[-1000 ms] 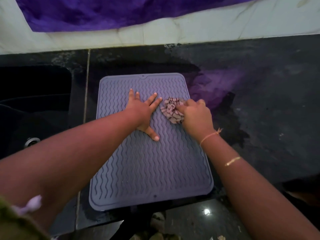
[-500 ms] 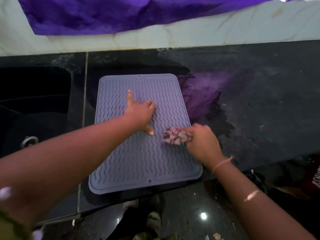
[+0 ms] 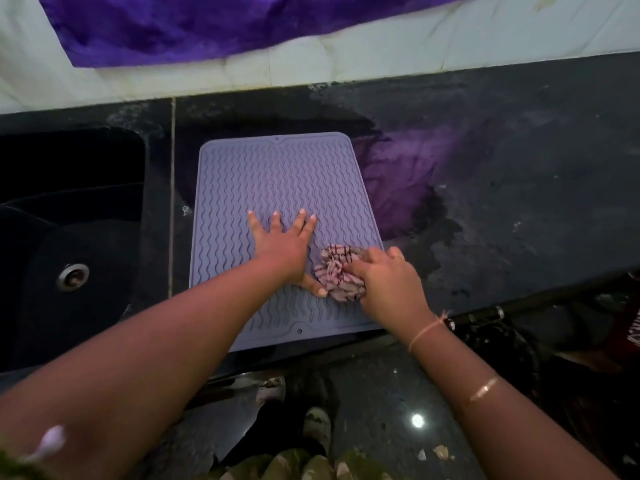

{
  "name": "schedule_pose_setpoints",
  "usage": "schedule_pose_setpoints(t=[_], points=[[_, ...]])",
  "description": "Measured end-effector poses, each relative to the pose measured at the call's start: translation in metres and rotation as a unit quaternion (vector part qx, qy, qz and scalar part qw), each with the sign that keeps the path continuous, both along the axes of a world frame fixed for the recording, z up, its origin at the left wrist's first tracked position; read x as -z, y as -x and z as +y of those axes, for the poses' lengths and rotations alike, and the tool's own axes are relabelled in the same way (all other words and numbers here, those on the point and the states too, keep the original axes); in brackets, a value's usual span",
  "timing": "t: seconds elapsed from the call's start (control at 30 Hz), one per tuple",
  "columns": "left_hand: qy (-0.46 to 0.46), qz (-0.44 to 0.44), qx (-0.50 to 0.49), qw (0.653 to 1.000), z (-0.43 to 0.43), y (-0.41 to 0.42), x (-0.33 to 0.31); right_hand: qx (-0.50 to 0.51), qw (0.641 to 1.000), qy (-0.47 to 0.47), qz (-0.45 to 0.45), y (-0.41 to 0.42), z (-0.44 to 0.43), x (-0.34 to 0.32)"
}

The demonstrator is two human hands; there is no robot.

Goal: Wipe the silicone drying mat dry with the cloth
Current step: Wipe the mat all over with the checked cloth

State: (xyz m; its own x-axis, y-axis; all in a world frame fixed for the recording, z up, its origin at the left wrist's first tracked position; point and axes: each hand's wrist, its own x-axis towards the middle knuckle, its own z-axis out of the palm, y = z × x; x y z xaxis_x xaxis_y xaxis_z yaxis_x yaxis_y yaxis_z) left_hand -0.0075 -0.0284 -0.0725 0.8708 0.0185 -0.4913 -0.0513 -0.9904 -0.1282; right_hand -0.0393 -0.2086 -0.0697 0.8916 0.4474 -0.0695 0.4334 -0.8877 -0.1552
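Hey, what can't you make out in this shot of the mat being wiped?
Head view: the near left corner of the mat, hidden under the left forearm.
Head view: part of the cloth, covered by the right hand gripping it.
Head view: any water on the mat, too dim and blurred to tell.
Head view: the left side of the sink, cut off by the picture edge.

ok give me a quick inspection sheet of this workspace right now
surface: dark stone counter; a patch beside the mat mirrors purple
job's things: grey ribbed mat lies flat; bunched striped cloth on its near right part
clutter: scraps on the floor
hands: left hand flat on the mat, fingers spread; right hand grips the cloth
cables: nothing seen
surroundings: black sink left of the mat; purple fabric on the pale wall
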Motion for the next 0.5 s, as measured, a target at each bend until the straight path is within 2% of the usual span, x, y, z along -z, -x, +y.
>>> schedule_pose_setpoints(t=[0.33,0.43,0.5], points=[[-0.015,0.002,-0.003,1.0,-0.001,-0.001,0.0,0.002,0.996,0.0,0.085,0.05,-0.029,-0.006],[-0.008,-0.003,0.004,1.0,0.001,0.0,0.001,0.048,0.981,-0.058,0.181,0.036,-0.033,-0.018],[-0.008,-0.005,0.008,1.0,0.002,0.0,0.002,0.093,0.97,-0.118,0.191,0.023,-0.032,-0.025]])
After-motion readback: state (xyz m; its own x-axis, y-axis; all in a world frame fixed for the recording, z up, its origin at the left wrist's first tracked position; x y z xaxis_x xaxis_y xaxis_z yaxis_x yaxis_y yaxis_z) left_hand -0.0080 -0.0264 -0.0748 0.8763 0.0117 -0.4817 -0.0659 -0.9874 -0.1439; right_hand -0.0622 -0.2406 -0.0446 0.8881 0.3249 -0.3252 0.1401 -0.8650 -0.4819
